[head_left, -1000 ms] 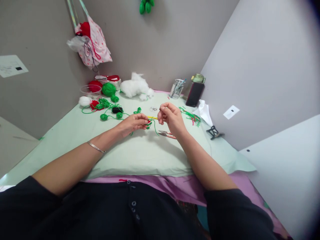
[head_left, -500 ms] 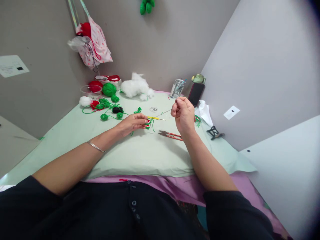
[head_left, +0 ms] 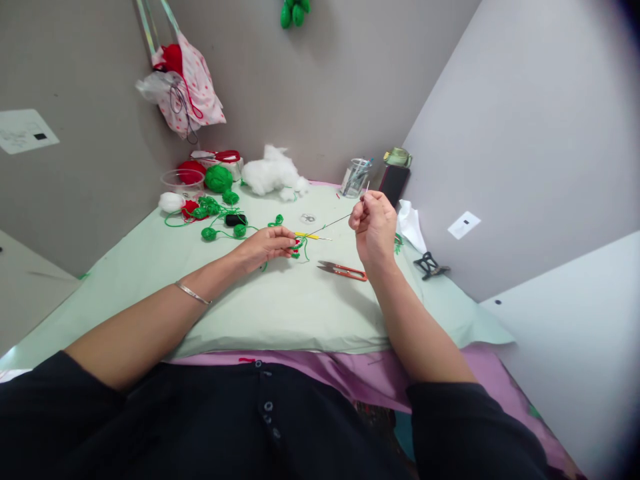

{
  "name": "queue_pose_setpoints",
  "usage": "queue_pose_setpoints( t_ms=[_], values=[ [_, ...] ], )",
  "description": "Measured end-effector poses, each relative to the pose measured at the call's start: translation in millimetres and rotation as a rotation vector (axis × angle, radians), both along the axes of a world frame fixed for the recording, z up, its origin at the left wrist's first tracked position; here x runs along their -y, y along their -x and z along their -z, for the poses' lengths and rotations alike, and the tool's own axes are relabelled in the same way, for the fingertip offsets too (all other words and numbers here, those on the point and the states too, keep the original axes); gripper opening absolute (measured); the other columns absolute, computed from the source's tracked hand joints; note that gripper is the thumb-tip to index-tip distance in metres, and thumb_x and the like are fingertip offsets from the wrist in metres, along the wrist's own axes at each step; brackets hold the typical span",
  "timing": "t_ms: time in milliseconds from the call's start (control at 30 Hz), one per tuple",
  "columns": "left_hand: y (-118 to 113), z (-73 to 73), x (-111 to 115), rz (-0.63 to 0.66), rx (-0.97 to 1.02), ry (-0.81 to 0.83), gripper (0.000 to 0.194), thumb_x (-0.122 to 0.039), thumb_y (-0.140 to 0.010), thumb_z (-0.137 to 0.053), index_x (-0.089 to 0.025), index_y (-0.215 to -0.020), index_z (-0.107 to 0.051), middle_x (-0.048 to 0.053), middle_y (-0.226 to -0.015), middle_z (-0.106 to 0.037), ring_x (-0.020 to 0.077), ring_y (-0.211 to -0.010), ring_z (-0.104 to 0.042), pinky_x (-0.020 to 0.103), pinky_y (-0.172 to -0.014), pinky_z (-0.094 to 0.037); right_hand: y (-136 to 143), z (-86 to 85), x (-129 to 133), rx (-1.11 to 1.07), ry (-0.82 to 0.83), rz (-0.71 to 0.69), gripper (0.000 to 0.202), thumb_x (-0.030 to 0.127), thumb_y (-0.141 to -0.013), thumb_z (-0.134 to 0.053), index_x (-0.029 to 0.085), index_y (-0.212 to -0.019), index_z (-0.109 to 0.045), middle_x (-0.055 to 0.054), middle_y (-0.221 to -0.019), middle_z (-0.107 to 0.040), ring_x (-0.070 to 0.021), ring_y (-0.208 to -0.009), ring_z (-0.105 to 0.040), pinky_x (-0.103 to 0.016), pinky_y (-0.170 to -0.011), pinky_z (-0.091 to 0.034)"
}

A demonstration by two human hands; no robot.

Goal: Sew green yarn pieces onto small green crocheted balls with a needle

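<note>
Between the fingertips of my left hand [head_left: 267, 248] is a small crocheted piece [head_left: 297, 249] in green, red and white, partly covered by the fingers. A dark thread [head_left: 330, 225] runs taut from it up to my right hand [head_left: 375, 223]. That hand is closed in a pinch on a thin sewing needle [head_left: 368, 187], whose tip sticks up above the fingers. A yellow-handled crochet hook [head_left: 313, 237] lies just behind the crocheted piece. On the cloth between my hands rest orange thread snips [head_left: 343, 270].
Green yarn balls [head_left: 219, 179], white stuffing [head_left: 273, 172] and a dark thread spool [head_left: 235, 219] lie at the back left. Toward the back right stand a clear pen cup [head_left: 356, 177], a phone [head_left: 393, 183] against a bottle, and a black claw clip [head_left: 430, 265].
My right hand has moved a little to the right with the needle, and the stretch of thread is longer. My left hand stays where it was.
</note>
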State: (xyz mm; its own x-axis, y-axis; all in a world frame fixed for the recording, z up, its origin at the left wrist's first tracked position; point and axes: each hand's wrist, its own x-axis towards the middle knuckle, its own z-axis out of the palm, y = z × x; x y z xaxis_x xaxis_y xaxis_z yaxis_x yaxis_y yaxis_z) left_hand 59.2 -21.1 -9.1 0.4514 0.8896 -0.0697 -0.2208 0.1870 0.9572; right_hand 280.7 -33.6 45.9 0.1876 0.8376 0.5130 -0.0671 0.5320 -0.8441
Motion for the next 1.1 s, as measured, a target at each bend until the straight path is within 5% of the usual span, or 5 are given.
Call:
queue_pose_setpoints(
  t_ms=[200,400,567,1100],
  values=[
    [0.0,-0.1,0.1,-0.023,-0.011,-0.014,0.025,-0.02,-0.064,-0.082,-0.012,-0.081,-0.065,0.002,-0.078,-0.066,0.0093,-0.064,-0.061,0.027,-0.072,-0.051,3.1,1.2,2.9,0.049,0.029,-0.021,0.022,0.044,-0.085,-0.056,0.023,-0.084,-0.048,0.005,-0.059,-0.048,-0.0081,-0.047,-0.04,-0.021,-0.045,-0.033],
    [1.7,0.7,-0.7,-0.083,0.029,-0.042,0.026,-0.02,-0.065,-0.082,-0.014,-0.082,-0.063,0.002,-0.081,-0.066,0.0115,-0.07,-0.064,0.031,-0.078,-0.053,21.8,14.3,14.8,0.607,-0.026,-0.145,0.014,0.031,-0.08,-0.062,0.019,-0.076,-0.065,-0.001,-0.074,-0.061,-0.011,-0.062,-0.048,-0.025,-0.059,-0.039],
    [2.1,-1.8,0.1,-0.111,0.027,-0.062,0.027,-0.021,-0.066,-0.081,-0.014,-0.083,-0.061,0.002,-0.08,-0.066,0.0113,-0.069,-0.064,0.031,-0.077,-0.053,29.6,26.2,17.3,0.862,0.037,-0.144,0.012,0.022,-0.08,-0.056,0.017,-0.074,-0.065,0.002,-0.061,-0.057,-0.0092,-0.055,-0.045,-0.023,-0.057,-0.035],
    [-0.6,-2.5,0.9,-0.125,-0.021,-0.112,0.028,-0.023,-0.062,-0.081,-0.014,-0.079,-0.061,0.0,-0.075,-0.065,0.0113,-0.067,-0.062,0.032,-0.077,-0.051,31.0,28.8,14.5,0.89,0.136,-0.135,0.013,0.022,-0.077,-0.053,0.015,-0.071,-0.062,0.002,-0.06,-0.056,-0.0088,-0.055,-0.044,-0.021,-0.055,-0.033]
  ],
)
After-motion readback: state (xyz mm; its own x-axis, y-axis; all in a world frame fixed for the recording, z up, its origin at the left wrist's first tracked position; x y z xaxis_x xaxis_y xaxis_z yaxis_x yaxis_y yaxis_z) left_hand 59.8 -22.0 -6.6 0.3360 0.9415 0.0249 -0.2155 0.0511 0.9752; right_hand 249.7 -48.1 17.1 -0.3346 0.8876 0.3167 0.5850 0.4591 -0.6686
